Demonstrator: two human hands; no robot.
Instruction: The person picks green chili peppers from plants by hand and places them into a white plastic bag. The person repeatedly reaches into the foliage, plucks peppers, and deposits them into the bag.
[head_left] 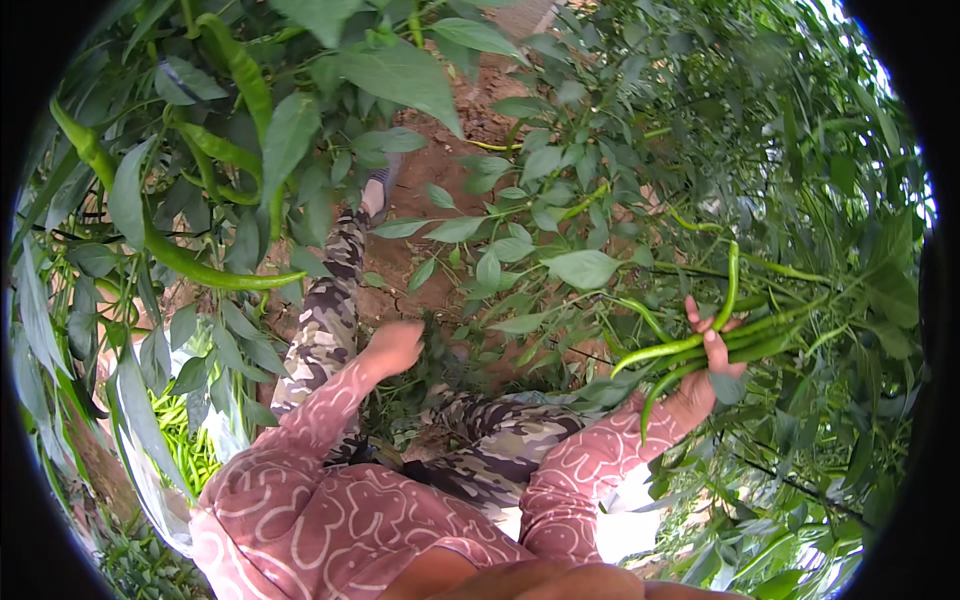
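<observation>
Among the plants on the right, my right hand (710, 375) is closed round several long green chili peppers (660, 352). Their curved tips stick out past the fingers to the left and below, while leaves and stems cover part of the grip. One pepper (733, 285) stands upright by the raised fingers. My left hand (395, 347) is above my camouflage trouser leg, over the path between the plants. Its fingers are blurred and turned away, so whether they hold anything is hidden.
More chili peppers (185, 262) hang from the leafy plant (390, 80) at the upper left. At the lower left stands a pale plastic bag (150, 465) with a heap of picked peppers (185, 440). Bare brown soil (430, 175) runs between the rows.
</observation>
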